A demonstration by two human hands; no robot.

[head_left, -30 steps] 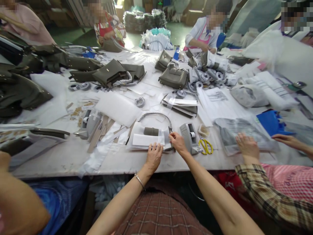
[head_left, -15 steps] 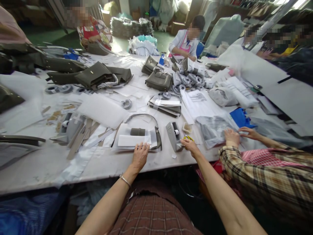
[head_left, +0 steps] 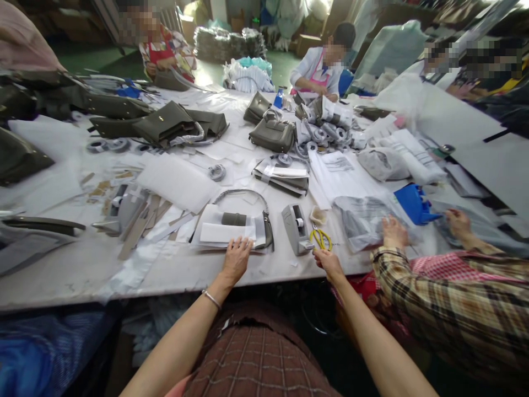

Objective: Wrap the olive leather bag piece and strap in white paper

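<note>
Right grip (head_left: 328, 260) half curled at the yellow scissors (head_left: 321, 239), hold unclear; shifted there off the paper-wrapped strap (head_left: 225, 232), past the tape dispenser (head_left: 295, 229). Left grip (head_left: 236, 258) spread flat, alone pinning that wrap near the counter (head_left: 185, 274) edge.

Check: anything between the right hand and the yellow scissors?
Nothing visible. The right hand is at the near end of the yellow scissors, fingertips by the handles. The tape dispenser stands to their left, off the path.

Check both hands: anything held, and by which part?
Left hand lies flat on the white sheets' near edge, gripping nothing. Right hand reaches the yellow scissors at the handle loops; grip cannot be told.
</note>
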